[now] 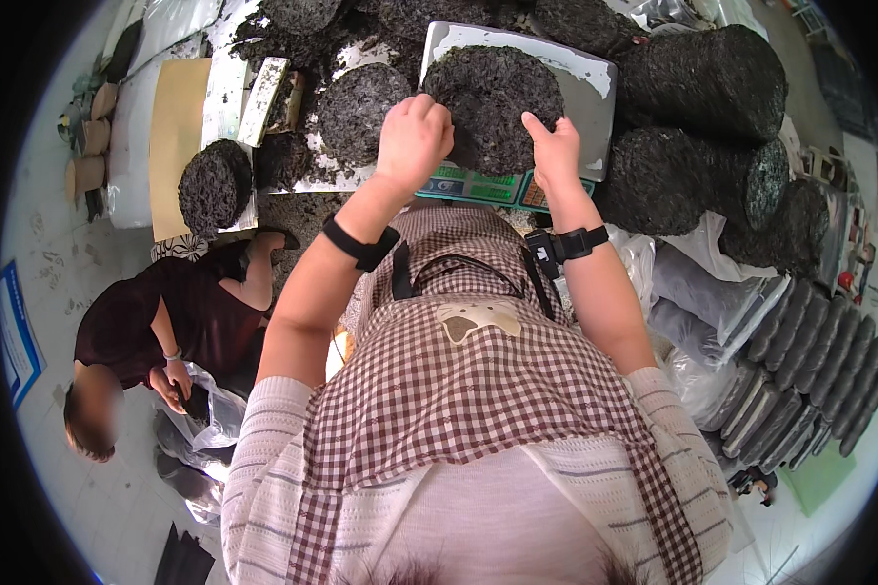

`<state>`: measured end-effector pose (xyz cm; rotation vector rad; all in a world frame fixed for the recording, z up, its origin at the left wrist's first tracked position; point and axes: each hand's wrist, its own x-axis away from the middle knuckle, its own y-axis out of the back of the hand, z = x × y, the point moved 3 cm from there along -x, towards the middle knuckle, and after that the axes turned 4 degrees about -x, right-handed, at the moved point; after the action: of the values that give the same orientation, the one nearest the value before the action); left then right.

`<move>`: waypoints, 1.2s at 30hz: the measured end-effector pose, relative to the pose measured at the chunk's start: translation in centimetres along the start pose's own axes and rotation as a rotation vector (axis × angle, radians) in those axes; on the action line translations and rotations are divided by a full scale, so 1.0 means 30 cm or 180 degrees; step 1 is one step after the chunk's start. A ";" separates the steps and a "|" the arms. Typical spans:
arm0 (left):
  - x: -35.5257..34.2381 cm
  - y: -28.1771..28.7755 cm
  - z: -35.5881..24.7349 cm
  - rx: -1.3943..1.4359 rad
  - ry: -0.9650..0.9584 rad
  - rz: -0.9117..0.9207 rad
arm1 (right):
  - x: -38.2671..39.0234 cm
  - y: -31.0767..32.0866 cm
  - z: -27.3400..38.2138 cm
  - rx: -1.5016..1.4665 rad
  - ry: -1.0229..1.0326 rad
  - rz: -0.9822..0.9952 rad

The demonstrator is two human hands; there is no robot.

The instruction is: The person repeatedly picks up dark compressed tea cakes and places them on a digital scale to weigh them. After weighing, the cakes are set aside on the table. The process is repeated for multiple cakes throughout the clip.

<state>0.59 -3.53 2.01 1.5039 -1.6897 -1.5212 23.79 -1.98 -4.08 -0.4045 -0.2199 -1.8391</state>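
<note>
My left hand [415,141] has its fingers curled closed on the left edge of a dark, crinkly round sheet, like dried seaweed [488,102]. My right hand [554,151] grips that sheet's right edge, thumb on top. The sheet lies over a metal scale pan [585,97] with white patches, above a scale panel [478,187] with green displays. Another dark round sheet [356,112] sits just left of my left hand. What is under my fingers is hidden.
Stacked dark rolls [698,83] fill the right, above bagged packs [810,361]. A separate round piece [215,185] lies at left on paper beside tan card [176,127]. A person [166,322] in dark clothing is low at left, hands at a plastic bag [215,414].
</note>
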 end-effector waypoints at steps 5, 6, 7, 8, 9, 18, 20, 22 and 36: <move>0.047 0.011 -0.148 0.0666 -0.0257 0.0363 | 0.004 -0.001 0.012 0.0171 -0.0165 -0.0035; 0.065 -0.029 -0.146 0.0522 -0.0246 0.0477 | 0.004 0.001 0.000 0.0100 -0.0118 -0.0023; 0.070 -0.050 -0.144 0.0488 -0.0272 0.0514 | 0.015 0.001 -0.001 0.0039 -0.0067 -0.0041; 0.076 -0.065 -0.134 0.0453 -0.0297 0.0551 | 0.022 -0.006 -0.001 -0.0022 -0.0016 -0.0059; 0.083 -0.079 -0.123 0.0417 -0.0321 0.0587 | 0.022 -0.032 0.001 -0.0558 0.0165 0.0036; 0.026 -0.060 -0.179 0.0052 -0.0373 0.0952 | -0.004 -0.018 -0.006 -0.0351 -0.0048 0.0063; 0.037 0.082 -0.167 0.1148 0.0304 0.0390 | 0.020 -0.011 0.080 -0.0846 0.0630 0.0062; 0.200 0.146 -0.057 0.2541 0.1693 -0.0005 | 0.124 -0.013 0.261 -0.0687 0.1675 0.0220; 0.946 0.005 0.470 -0.1354 0.2592 0.2755 | 0.325 0.310 0.391 0.2410 0.2346 0.0647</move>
<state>-20.75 -22.34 -11.99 0.7881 -1.1489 -0.6010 32.03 -9.30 9.98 0.7406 -0.3231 -1.4565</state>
